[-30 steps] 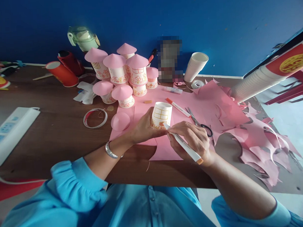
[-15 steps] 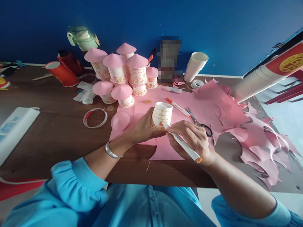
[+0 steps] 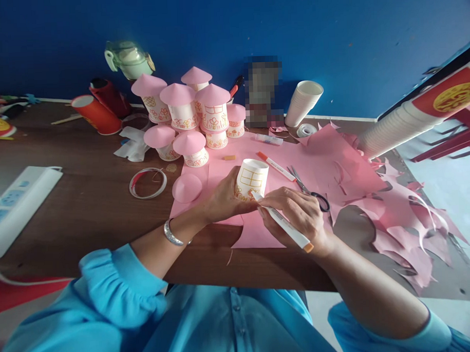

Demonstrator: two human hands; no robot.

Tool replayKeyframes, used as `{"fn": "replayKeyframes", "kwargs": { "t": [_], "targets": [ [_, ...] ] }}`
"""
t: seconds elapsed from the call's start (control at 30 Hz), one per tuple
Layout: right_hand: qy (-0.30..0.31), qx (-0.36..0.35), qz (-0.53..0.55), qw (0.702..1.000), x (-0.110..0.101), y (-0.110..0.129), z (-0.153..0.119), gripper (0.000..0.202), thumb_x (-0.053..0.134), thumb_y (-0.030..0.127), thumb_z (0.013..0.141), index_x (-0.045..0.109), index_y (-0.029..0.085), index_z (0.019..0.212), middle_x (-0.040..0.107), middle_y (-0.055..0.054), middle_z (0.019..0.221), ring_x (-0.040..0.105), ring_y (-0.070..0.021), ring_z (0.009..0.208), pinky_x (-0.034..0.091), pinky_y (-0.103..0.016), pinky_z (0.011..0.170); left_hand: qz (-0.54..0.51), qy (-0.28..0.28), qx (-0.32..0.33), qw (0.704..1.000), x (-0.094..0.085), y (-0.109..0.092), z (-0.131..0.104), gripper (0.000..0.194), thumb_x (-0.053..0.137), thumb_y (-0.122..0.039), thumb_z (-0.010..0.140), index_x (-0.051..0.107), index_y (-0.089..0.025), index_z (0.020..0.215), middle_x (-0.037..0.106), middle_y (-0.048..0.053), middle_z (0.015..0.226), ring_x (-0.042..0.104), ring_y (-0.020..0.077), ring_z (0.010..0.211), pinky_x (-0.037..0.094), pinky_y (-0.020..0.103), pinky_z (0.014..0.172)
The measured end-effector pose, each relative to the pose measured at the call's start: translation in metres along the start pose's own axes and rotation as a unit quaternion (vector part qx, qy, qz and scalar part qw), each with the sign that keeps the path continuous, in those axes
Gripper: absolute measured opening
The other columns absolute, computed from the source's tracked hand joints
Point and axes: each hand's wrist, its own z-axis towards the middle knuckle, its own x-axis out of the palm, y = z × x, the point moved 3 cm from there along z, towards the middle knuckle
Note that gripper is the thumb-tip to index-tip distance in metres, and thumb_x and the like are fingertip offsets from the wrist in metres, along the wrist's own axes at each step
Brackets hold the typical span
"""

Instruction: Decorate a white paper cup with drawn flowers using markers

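Observation:
A white paper cup (image 3: 252,176) with a yellow window grid and orange flowers drawn on its side is held in my left hand (image 3: 223,196), fingers wrapped round its left side and base. My right hand (image 3: 297,212) grips a white marker (image 3: 287,228) with an orange end, its tip touching the flower drawing low on the cup. Under both lies pink paper (image 3: 256,234). To the left of the cup is a pink paper cone (image 3: 186,188). Another marker (image 3: 276,167) and scissors (image 3: 307,188) lie just behind my right hand. An orange-brown marker cap (image 3: 230,157) rests behind the cup.
Several decorated cups with pink cone roofs (image 3: 178,108) stand stacked at the back. Pink paper scraps (image 3: 402,237) cover the right side. Stacked white cups (image 3: 302,104), a tape roll (image 3: 148,183), a red cup (image 3: 96,115) and a power strip (image 3: 24,209) are around.
The cup has shifted very slightly to the right in my left hand. The marker tip stays at the flower drawing; the rest looks the same.

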Motion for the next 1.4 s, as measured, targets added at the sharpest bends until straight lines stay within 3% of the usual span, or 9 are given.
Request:
{"fn": "replayKeyframes", "kwargs": {
  "t": [0.27,0.47,0.7,1.1,1.23,1.4],
  "targets": [
    [0.001,0.001,0.005,1.0,0.001,-0.001,-0.001,0.027,0.063,0.004,0.088,0.06,0.021,0.109,0.074,-0.003,0.085,0.072,-0.0158,0.071,0.061,-0.028,0.063,0.026,-0.009,-0.007,1.0,0.0,-0.003,0.002,0.073,0.089,-0.058,0.064,0.051,-0.018,0.111,0.064,0.009,0.108,0.06,0.0263,0.1,0.052,0.038,0.078],
    [-0.051,-0.018,0.004,0.999,-0.005,0.003,0.001,0.023,0.062,0.007,0.089,0.061,0.021,0.108,0.072,-0.001,0.078,0.07,-0.0151,0.065,0.061,-0.028,0.059,-0.025,-0.01,-0.003,1.0,0.0,0.001,0.0,0.079,0.089,-0.057,0.066,0.05,-0.017,0.122,0.063,0.01,0.115,0.059,0.026,0.103,0.053,0.039,0.081],
    [-0.067,-0.026,-0.008,0.997,-0.006,0.003,0.001,0.019,0.063,0.006,0.089,0.061,0.018,0.104,0.071,-0.003,0.077,0.07,-0.0152,0.064,0.06,-0.027,0.058,-0.054,-0.011,-0.003,0.998,-0.005,0.01,-0.001,0.072,0.089,-0.05,0.07,0.052,-0.019,0.122,0.062,0.009,0.116,0.059,0.0259,0.105,0.052,0.039,0.084],
    [-0.086,-0.026,-0.009,0.996,-0.005,0.0,0.0,0.018,0.064,0.005,0.089,0.062,0.016,0.103,0.071,-0.004,0.078,0.069,-0.0149,0.066,0.06,-0.027,0.059,-0.073,-0.037,0.008,0.997,-0.006,0.002,0.001,0.067,0.091,-0.049,0.067,0.053,-0.019,0.114,0.061,0.006,0.105,0.058,0.0228,0.097,0.05,0.036,0.078],
    [-0.094,-0.005,-0.018,0.995,-0.007,-0.001,-0.003,0.022,0.065,0.009,0.092,0.062,0.018,0.112,0.072,-0.004,0.086,0.07,-0.016,0.071,0.06,-0.028,0.061,-0.106,-0.055,0.036,0.992,-0.009,0.002,0.001,0.073,0.091,-0.047,0.069,0.055,-0.021,0.128,0.064,0.008,0.117,0.06,0.0259,0.107,0.052,0.039,0.088],
    [-0.098,0.067,-0.023,0.993,-0.007,-0.008,-0.007,0.028,0.061,0.015,0.098,0.061,0.022,0.125,0.074,-0.006,0.096,0.074,-0.0203,0.088,0.063,-0.034,0.072,-0.175,-0.049,0.021,0.983,-0.009,0.008,-0.001,0.073,0.091,-0.04,0.072,0.056,-0.024,0.135,0.066,0.009,0.126,0.061,0.029,0.117,0.053,0.04,0.094]
  ]
}}
